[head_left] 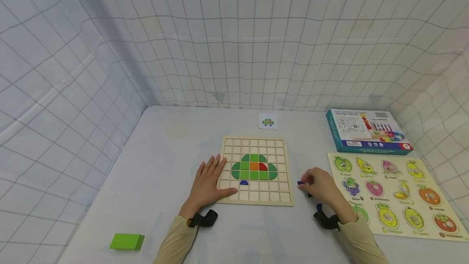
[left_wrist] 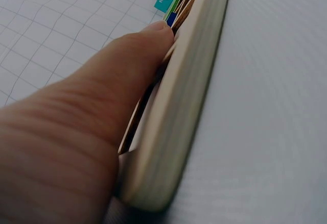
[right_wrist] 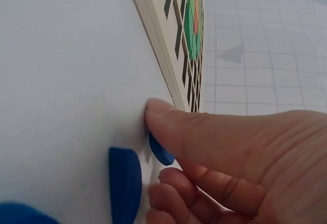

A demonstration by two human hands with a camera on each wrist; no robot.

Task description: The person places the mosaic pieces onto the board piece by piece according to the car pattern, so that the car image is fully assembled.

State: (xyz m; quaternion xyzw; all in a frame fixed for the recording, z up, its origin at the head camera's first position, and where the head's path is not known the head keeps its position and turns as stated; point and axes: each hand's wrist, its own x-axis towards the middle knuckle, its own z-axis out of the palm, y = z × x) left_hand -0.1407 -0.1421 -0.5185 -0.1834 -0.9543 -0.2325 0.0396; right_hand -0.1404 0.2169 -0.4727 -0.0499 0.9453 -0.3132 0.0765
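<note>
A wooden grid board (head_left: 255, 197) lies on the table with green, orange and red tiles (head_left: 254, 166) set in its middle cells. One blue half-round piece (head_left: 244, 182) sits in a cell below them. My left hand (head_left: 208, 182) rests with fingers spread over the board's left edge, its thumb on the lower left cells. To the right of the board, my right hand (head_left: 319, 183) pinches a blue half-round piece (right_wrist: 161, 150) between thumb and fingers, close over the table. Beside these fingers another blue piece (right_wrist: 124, 183) stands on the table, with more blue (right_wrist: 23, 214) at the view's corner.
A small pattern card (head_left: 268, 122) lies behind the board. On the right are a colourful box (head_left: 368, 131) and a fruit picture board (head_left: 395, 190). A green block (head_left: 126, 241) lies at the front left. Gridded white cloth (head_left: 234, 44) walls surround the table.
</note>
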